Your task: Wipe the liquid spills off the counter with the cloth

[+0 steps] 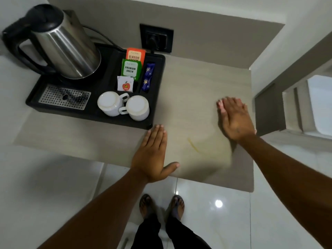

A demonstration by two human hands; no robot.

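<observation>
Mid-wipe, yellow streak left on the table

Right hand (pixel 235 119) lies flat, fingers spread, seemingly pressing a pale cloth (pixel 220 106) barely showing beneath; left hand (pixel 152 153) rests open, empty, beside the tray (pixel 158 97). Next pass should sweep toward the streak (pixel 193 144) between them.

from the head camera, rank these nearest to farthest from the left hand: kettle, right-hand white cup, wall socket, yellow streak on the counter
From the left hand, flat on the counter's front edge:
1. Yellow streak, just to its right on the counter.
2. Right-hand white cup, upside down on the tray's near corner.
3. Kettle, back left of the tray.
4. Wall socket, on the back wall.
</observation>
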